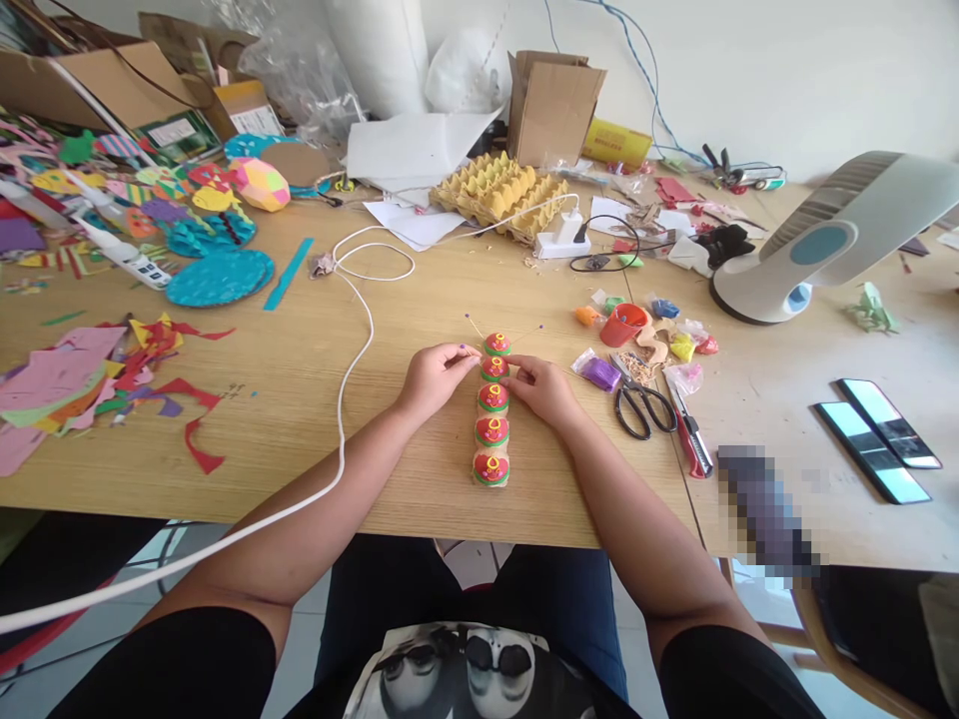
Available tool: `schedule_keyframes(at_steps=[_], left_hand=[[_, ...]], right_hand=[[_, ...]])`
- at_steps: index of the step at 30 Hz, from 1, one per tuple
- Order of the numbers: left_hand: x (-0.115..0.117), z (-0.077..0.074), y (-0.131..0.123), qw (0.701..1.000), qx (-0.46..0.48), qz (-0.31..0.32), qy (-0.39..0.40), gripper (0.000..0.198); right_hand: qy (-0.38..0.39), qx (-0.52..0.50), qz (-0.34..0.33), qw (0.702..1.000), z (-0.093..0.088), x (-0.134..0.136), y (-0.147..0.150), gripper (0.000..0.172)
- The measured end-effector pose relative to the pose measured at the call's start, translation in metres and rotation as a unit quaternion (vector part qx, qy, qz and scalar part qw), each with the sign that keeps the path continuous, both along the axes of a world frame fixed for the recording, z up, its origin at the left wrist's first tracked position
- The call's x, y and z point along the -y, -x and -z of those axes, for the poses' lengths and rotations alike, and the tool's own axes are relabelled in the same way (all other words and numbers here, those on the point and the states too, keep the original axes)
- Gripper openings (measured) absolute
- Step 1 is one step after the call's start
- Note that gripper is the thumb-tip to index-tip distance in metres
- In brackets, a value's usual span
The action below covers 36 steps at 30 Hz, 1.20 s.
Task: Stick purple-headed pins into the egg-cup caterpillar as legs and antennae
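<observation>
A caterpillar-like egg-carton craft lies lengthwise on the table in front of me. Its several bumps carry red and green decoration with small yellow rings. Two thin sticks with dark tips spread out from its far end like feelers. At its left side, my left hand pinches a thin stick with a purple tip, close to the second bump. From the right, my right hand steadies the craft, fingertips against the second and third bumps.
Right of the craft are black-handled scissors, a red cutter knife, a red cup and bagged clay. A white cable crosses my left forearm. Paper scraps lie left; egg trays and a fan stand farther back.
</observation>
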<state>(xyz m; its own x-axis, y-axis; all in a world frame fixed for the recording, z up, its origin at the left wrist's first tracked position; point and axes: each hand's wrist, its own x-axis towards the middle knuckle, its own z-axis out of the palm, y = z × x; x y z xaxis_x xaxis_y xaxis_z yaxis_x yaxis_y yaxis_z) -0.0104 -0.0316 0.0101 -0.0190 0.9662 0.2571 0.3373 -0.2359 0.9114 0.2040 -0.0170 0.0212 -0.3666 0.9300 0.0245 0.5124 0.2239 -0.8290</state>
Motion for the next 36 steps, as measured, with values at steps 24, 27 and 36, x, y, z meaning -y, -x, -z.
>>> schedule_keyframes(at_steps=[24, 27, 36], left_hand=[[0.0005, -0.0002, -0.0007, 1.0, -0.002, 0.002, 0.008, 0.024], [0.0005, -0.0004, -0.0007, 1.0, -0.003, 0.0, 0.007, 0.024], [0.0006, 0.0003, -0.0005, 0.998, 0.058, 0.009, 0.036, 0.029]], right_hand=[[0.009, -0.005, 0.003, 1.0, -0.0013, 0.0002, 0.0001, 0.044], [0.009, -0.002, 0.002, 1.0, -0.0008, -0.0003, -0.0001, 0.044], [0.008, -0.005, -0.01, 1.0, -0.0017, 0.001, -0.0013, 0.047]])
